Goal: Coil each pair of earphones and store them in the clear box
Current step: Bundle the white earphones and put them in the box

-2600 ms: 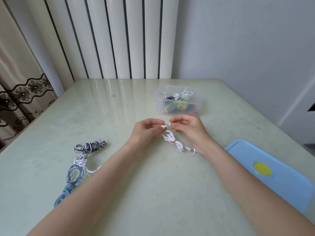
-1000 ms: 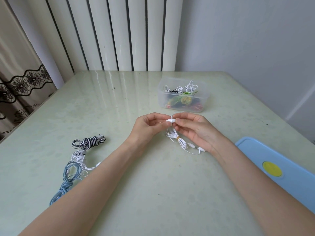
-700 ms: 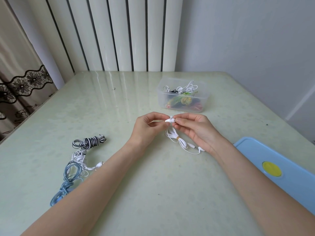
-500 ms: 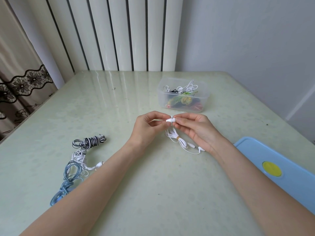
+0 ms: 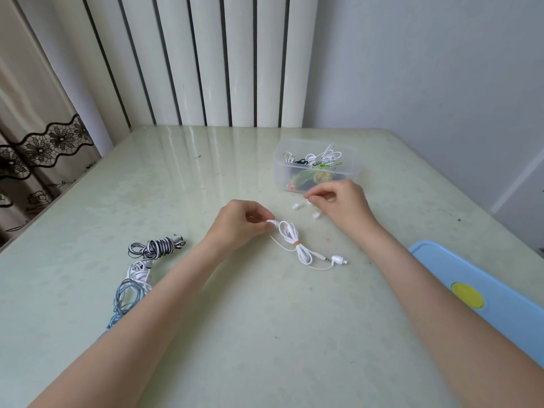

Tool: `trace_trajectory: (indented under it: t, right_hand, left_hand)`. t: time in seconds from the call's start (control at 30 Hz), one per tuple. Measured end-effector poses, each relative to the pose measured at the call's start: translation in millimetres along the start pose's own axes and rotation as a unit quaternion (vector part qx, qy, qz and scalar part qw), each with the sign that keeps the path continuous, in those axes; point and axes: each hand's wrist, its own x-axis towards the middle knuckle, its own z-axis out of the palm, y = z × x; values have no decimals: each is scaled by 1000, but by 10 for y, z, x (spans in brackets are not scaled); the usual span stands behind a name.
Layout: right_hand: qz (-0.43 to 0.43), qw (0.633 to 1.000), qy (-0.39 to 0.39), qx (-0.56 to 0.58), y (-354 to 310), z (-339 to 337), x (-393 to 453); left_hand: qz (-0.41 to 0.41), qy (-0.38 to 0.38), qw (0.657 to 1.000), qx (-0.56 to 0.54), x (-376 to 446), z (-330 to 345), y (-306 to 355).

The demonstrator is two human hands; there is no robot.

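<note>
On every visible surface, including the blue lid (image 5: pixel 482 293), no writing reads.

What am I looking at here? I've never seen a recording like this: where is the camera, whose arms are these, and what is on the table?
There is no machine here. A person wears a camera on the head, looking forward and down, so the two bare arms reaching in from the bottom are the person's own.

The left hand pinches one end of a bundled white earphone cable that lies on the pale green table. The right hand hovers near two small white pieces on the table, fingers curled; whether it holds anything I cannot tell.

Behind that hand stands a clear box with several earphones already inside. At the left lie more cables: a black-and-white coil and a loose white and blue tangle. At the right edge lies a blue lid with a yellow spot.
</note>
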Motion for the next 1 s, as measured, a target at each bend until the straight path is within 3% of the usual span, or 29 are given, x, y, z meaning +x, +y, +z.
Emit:
trace_trajectory:
  t: [0.07,0.17,0.33,0.47,0.57,0.63,0.73,0.83,0.93,1.0]
  right_hand:
    - [-46,990,-36,-125,7,65,95]
    - [-71,971,-101,-207,-11,199,193]
    - [-73,969,-83,-220,-1,214,253]
    - [-44,978,-86,-185,-25,41,152]
    - [-15,973,-87,-213,51,-111,69]
    - [-14,970,-106,-219,100,-171,6]
    - [4,982,-95,-165,131,-213,-51]
    - [78,997,-6,-17,103,-261,-57]
    - [147,962,-20,227,46,-227,-212]
    - [155,942,-46,294,22,-149,-353]
  left_hand:
    - [10,7,998,54,3,-3,-1]
    - [25,34,995,88,-10,-14,29]
    - [133,131,979,82,-81,44,223]
    - [257,35,961,98,-246,299,435]
    - [297,-93,935,169,-321,560,371]
    - [319,-119,918,204,-346,682,303]
    - [301,-91,932,180,-353,716,286]
    - [192,-7,979,66,-317,612,292]
    - [89,69,992,-59,-244,500,242]
    - [38,90,989,-114,-210,458,208]
